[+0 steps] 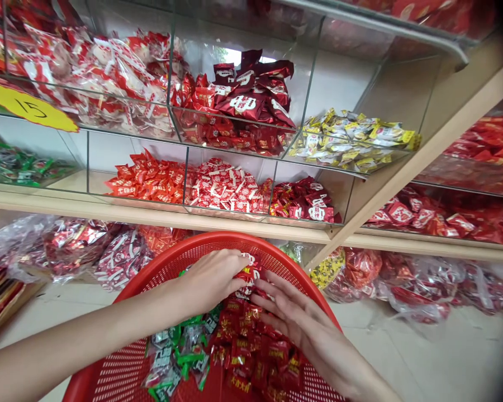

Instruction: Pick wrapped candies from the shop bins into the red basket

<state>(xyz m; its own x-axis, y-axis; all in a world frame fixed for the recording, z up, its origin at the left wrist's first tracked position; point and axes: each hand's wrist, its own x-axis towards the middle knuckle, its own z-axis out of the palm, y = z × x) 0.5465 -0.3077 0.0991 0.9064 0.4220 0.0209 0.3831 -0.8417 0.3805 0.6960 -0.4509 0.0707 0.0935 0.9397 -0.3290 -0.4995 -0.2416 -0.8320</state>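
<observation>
A red plastic basket (218,240) with perforated sides holds wrapped candies in two heaps. My left hand (213,276) reaches in from the left, its fingers bent and closed on some red-and-white wrapped candies (249,273) near the far side. Opposite it, my right hand (295,315) has its fingers stretched out and slightly apart, beside the dark red candies with gold print (251,346); its palm side is partly hidden. Green-and-clear candy packets (180,352) lie in the basket below my left forearm.
Above the basket rise shelves with clear-walled bins of red candies (151,178), maroon packets (255,97) and yellow-white candies (352,137). A yellow price tag (29,106) reads 15. Plastic bags of candy (123,254) sit beneath the lowest shelf. A wooden post (423,139) slants at right.
</observation>
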